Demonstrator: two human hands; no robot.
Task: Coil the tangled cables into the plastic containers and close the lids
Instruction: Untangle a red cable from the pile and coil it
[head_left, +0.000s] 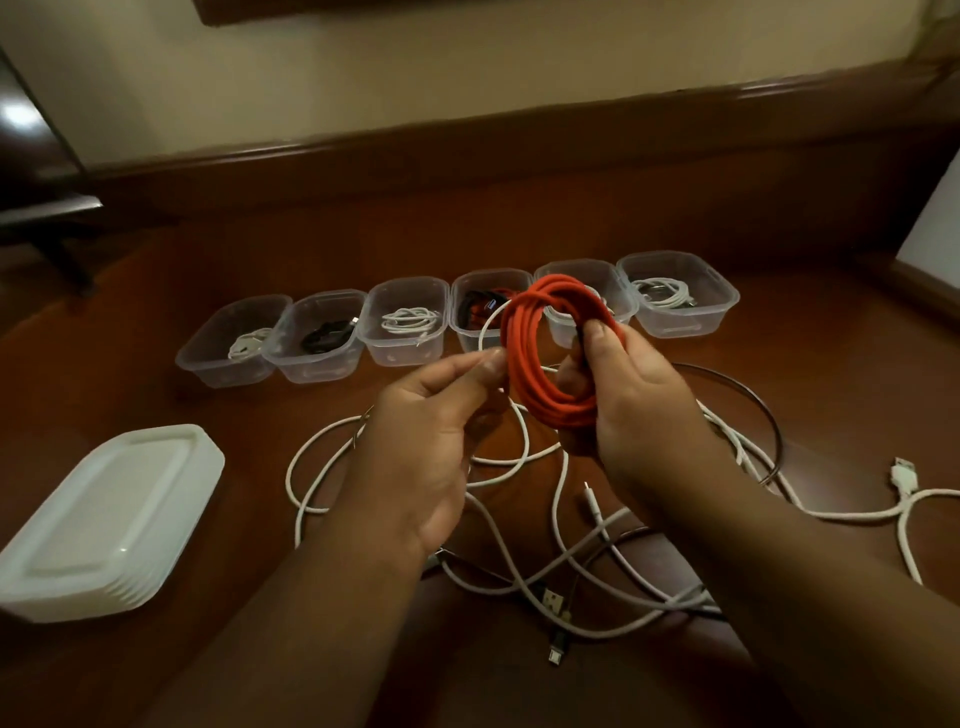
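My right hand (631, 387) grips a coiled red cable (524, 358), held up above the floor. A thin white cable (485, 325) loops up past the coil, and my left hand (441, 415) pinches it beside the coil's left side. Below my hands a tangle of white and dark cables (571, 551) lies spread on the brown floor. Behind the coil stands a row of several clear plastic containers (228, 358), all without lids. Most hold a coiled cable, white (410, 319) or black (327, 335). The coil hides part of two containers.
A stack of white lids (104, 519) lies on the floor at the left. A dark wooden skirting board (467, 156) runs along the wall behind the containers. A chair leg (57, 249) stands at far left. A white USB plug (904, 475) lies at right.
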